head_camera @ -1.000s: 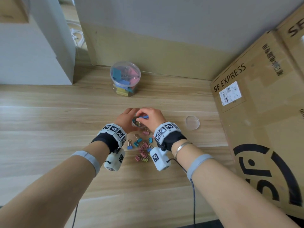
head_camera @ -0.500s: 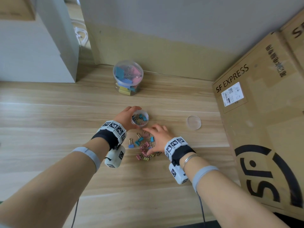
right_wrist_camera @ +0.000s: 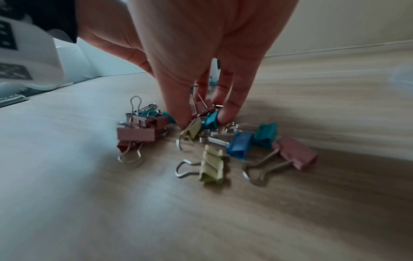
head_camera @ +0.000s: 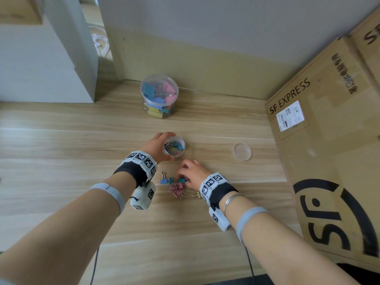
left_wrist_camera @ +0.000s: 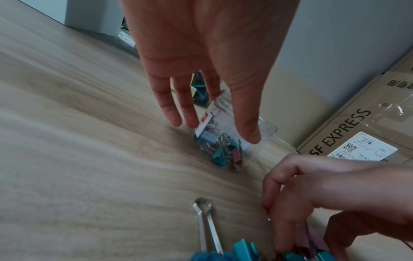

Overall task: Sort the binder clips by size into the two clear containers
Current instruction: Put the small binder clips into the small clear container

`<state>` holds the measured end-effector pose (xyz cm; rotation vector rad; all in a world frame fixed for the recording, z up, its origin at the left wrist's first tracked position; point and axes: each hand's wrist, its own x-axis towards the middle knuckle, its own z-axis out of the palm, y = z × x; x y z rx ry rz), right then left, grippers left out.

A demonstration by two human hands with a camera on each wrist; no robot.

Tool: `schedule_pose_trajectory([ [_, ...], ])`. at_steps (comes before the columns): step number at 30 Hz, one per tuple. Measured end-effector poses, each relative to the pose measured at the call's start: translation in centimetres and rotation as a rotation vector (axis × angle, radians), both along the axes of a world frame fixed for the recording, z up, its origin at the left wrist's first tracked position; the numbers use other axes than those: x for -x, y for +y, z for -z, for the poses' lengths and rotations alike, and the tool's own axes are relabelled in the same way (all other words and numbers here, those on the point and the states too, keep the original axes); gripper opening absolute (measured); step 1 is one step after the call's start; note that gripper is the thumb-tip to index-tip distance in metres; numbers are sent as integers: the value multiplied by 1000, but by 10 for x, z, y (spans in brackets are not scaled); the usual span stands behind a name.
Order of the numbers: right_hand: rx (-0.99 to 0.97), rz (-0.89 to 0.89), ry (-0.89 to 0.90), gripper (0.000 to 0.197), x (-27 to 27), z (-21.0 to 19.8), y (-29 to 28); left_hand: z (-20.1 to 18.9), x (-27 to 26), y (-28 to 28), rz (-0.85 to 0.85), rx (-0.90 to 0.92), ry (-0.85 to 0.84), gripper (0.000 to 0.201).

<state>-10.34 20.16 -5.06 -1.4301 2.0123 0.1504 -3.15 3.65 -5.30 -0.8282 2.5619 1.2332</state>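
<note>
While left hand (head_camera: 158, 148) grips small container (head_camera: 174, 146), right hand (head_camera: 193, 173) pinches teal clip (right_wrist_camera: 210, 120).
Container sits just above the pile, mid-frame.

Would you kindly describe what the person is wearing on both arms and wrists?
Each forearm carries a grey band. The left wrist has a black cuff ringed with white blocks of black square markers and a white camera pod with a cable. The right wrist matches, plus a thin silver bangle.
</note>
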Motion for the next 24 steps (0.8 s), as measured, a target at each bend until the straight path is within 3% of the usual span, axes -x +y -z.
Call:
schedule_pose_trajectory([
  [7, 22, 46, 0, 40, 2, 2, -1, 2, -1, 0, 5, 8, 0, 81],
  [15, 122, 165, -23, 33, 3, 3, 5, 5, -1, -1, -2, 1, 5, 81],
  [20, 67, 160, 3, 47, 5, 2, 9, 6, 0, -2, 0, -3, 9, 82],
  [24, 55, 152, -17, 32, 4, 0, 8, 6, 0, -3, 1, -7, 8, 82],
])
